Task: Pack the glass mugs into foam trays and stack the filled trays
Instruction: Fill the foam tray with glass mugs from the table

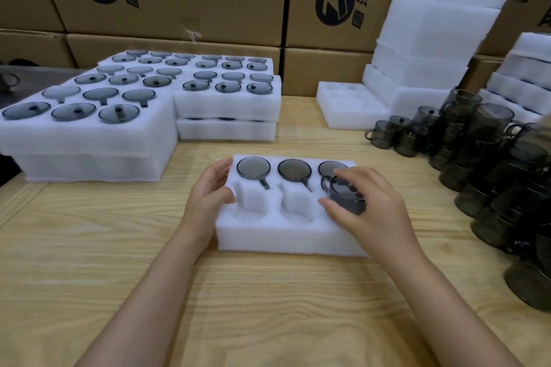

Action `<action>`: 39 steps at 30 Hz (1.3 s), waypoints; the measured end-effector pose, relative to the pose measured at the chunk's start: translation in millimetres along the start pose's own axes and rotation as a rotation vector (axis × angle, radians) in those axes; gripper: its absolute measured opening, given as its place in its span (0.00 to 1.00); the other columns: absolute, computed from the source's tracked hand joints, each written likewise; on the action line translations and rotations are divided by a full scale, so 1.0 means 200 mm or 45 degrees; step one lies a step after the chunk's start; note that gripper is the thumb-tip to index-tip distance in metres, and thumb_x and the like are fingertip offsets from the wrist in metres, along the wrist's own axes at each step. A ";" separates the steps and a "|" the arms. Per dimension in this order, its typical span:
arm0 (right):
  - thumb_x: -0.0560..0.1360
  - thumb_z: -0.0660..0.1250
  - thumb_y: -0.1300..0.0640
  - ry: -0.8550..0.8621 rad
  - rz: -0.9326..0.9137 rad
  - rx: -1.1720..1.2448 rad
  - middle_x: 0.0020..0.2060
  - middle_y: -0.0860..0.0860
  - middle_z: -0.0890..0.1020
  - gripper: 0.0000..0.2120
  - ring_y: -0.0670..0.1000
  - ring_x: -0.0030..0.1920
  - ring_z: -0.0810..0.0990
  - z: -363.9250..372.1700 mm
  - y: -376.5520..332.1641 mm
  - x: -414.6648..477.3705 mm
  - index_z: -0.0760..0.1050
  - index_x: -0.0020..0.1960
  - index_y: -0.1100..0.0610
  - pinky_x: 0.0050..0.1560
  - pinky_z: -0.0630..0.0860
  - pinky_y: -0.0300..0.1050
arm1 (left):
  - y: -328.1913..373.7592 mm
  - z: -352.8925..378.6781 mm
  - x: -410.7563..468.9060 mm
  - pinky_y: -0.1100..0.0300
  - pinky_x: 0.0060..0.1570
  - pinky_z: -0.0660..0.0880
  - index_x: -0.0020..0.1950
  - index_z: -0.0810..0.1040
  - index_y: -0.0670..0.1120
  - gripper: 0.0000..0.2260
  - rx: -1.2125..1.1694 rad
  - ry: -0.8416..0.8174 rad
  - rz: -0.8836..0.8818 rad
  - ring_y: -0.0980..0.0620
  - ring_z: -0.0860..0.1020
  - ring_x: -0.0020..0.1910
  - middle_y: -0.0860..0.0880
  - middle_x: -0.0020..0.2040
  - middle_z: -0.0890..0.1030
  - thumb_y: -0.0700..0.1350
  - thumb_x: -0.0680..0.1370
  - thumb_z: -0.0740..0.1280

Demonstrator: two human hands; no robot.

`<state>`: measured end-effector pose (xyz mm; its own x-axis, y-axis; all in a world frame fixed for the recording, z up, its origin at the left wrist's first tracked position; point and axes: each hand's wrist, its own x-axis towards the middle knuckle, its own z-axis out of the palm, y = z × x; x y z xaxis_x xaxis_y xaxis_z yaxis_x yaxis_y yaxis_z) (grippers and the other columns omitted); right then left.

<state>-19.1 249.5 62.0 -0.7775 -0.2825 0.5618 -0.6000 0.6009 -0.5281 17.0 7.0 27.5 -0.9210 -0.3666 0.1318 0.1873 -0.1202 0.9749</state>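
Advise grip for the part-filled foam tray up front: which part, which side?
Probably the two short end walls of the foam tray, one hand from each side, held level. It is long, soft foam with three mugs seated along the far row, so a one-sided grab would likely flex or tip it.

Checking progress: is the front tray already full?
No: the tray holds three mugs in its far row, two near slots are empty, and the right hand grips a fourth mug.
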 end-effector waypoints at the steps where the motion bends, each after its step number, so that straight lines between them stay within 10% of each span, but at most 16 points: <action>1: 0.67 0.76 0.52 -0.022 -0.003 -0.044 0.51 0.47 0.78 0.21 0.48 0.50 0.76 0.00 -0.01 0.00 0.79 0.58 0.56 0.53 0.71 0.40 | 0.00 0.00 0.00 0.66 0.43 0.76 0.57 0.77 0.51 0.28 0.007 0.000 -0.001 0.58 0.80 0.52 0.56 0.52 0.82 0.36 0.59 0.60; 5: 0.70 0.72 0.51 -0.113 -0.021 -0.183 0.52 0.52 0.77 0.23 0.54 0.52 0.76 0.00 -0.01 0.01 0.77 0.63 0.56 0.55 0.71 0.54 | 0.00 0.00 -0.01 0.65 0.45 0.76 0.58 0.77 0.51 0.28 0.023 0.007 -0.010 0.58 0.79 0.53 0.55 0.53 0.82 0.37 0.59 0.60; 21: 0.78 0.55 0.42 -0.374 -0.153 -0.490 0.67 0.45 0.69 0.26 0.47 0.71 0.63 -0.03 0.03 -0.05 0.63 0.73 0.52 0.70 0.55 0.40 | 0.11 0.03 -0.03 0.62 0.59 0.69 0.62 0.73 0.54 0.29 0.321 0.028 0.062 0.54 0.71 0.65 0.52 0.64 0.75 0.41 0.61 0.62; 24: 0.73 0.50 0.34 -0.393 0.065 -0.059 0.66 0.41 0.63 0.33 0.39 0.66 0.63 -0.04 0.00 -0.03 0.68 0.70 0.50 0.65 0.61 0.37 | 0.21 0.13 -0.07 0.71 0.53 0.66 0.63 0.72 0.58 0.25 0.617 0.110 0.254 0.61 0.70 0.62 0.59 0.61 0.75 0.46 0.66 0.61; 28: 0.80 0.52 0.45 -0.071 0.328 0.375 0.66 0.44 0.69 0.22 0.40 0.68 0.64 -0.05 0.02 0.11 0.72 0.66 0.55 0.69 0.59 0.39 | 0.30 0.44 -0.05 0.53 0.61 0.69 0.68 0.73 0.50 0.21 0.933 -0.032 0.463 0.50 0.74 0.61 0.53 0.66 0.75 0.45 0.75 0.58; 31: 0.83 0.49 0.53 -0.191 0.394 0.046 0.61 0.53 0.71 0.17 0.50 0.66 0.64 -0.01 0.07 0.25 0.70 0.63 0.59 0.69 0.57 0.48 | 0.27 0.69 0.02 0.53 0.63 0.64 0.68 0.71 0.45 0.16 1.284 -0.146 0.508 0.47 0.71 0.65 0.49 0.67 0.74 0.42 0.81 0.55; 35: 0.81 0.41 0.40 -0.595 0.741 -0.262 0.77 0.54 0.45 0.28 0.55 0.76 0.38 0.06 0.12 0.28 0.46 0.77 0.50 0.72 0.39 0.58 | 0.12 0.81 0.08 0.48 0.67 0.60 0.62 0.71 0.43 0.15 1.511 -0.263 0.213 0.47 0.68 0.66 0.47 0.63 0.74 0.47 0.83 0.50; 39: 0.80 0.38 0.41 -0.645 0.718 -0.507 0.77 0.55 0.50 0.26 0.58 0.76 0.45 0.08 0.12 0.24 0.42 0.77 0.46 0.71 0.37 0.64 | 0.04 0.79 0.07 0.46 0.72 0.50 0.68 0.66 0.47 0.15 1.712 -0.253 0.209 0.49 0.59 0.74 0.49 0.71 0.67 0.46 0.82 0.52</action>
<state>-73.2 238.3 65.3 -0.9872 -0.1053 -0.1201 -0.0609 0.9431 -0.3268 -48.6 146.8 66.0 -0.9749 -0.1387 0.1742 -0.0701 0.9337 0.3511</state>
